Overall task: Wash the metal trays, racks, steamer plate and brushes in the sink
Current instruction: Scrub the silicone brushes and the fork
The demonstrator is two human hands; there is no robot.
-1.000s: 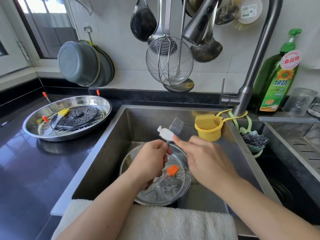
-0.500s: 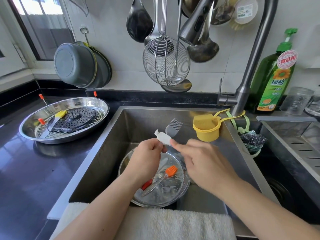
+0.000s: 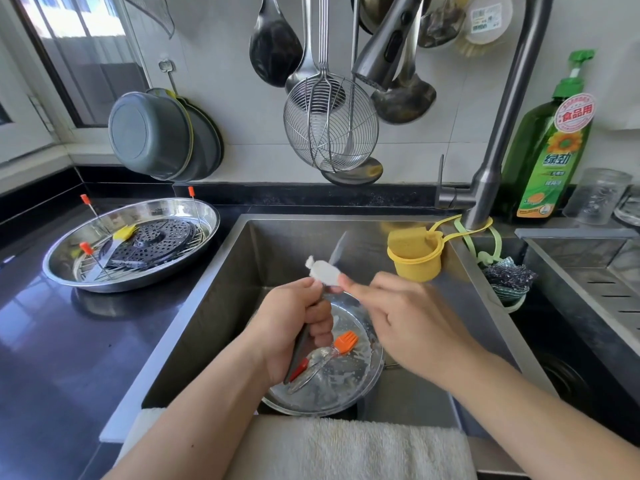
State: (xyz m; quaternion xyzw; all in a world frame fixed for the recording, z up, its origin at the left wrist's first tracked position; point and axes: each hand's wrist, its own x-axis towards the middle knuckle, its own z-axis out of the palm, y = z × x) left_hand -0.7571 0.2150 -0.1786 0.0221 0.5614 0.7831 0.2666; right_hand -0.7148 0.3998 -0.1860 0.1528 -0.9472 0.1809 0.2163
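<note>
Since 0.5 s ago grey brush [image 3: 337,249] turned edge-on. Left hand [image 3: 291,327] grips its handle; right hand [image 3: 408,320] pinches white scrubber [image 3: 325,271]. Risk: wet handle slipping.

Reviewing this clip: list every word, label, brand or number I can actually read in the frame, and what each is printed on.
"食品用": round red-and-white sticker near the top of the green dish soap bottle.
"绿劲": large green brand characters on the bottle's label.
Smaller lines on that label below the brand: too small to read.
White label on the round item hanging at the top: blurred, unreadable.
</note>
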